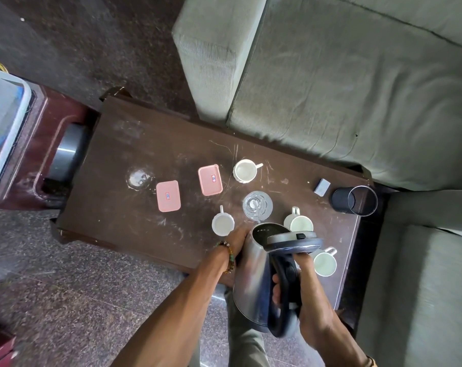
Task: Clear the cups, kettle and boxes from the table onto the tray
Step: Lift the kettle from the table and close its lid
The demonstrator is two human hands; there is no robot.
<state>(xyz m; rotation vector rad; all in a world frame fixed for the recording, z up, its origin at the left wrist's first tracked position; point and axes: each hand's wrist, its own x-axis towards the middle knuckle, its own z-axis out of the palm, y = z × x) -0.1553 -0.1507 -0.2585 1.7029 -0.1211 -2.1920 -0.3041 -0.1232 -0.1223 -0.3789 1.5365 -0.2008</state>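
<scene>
Kettle point(251, 274) held tilted above the near edge of the surface point(145, 154), lid hinged open, spout over the glass point(257, 206). Your right hand point(312, 300) gripped the handle. Your left hand point(237, 239) lay against the body, fingers hidden; spread or curled, cannot tell. Risk: any water left could spill, and the open lid could clip the cup point(325, 263) just right of it.

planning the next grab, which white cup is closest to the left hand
The white cup left of the glass, just beyond the left hand that rests against the kettle. The others are farther off.
</scene>
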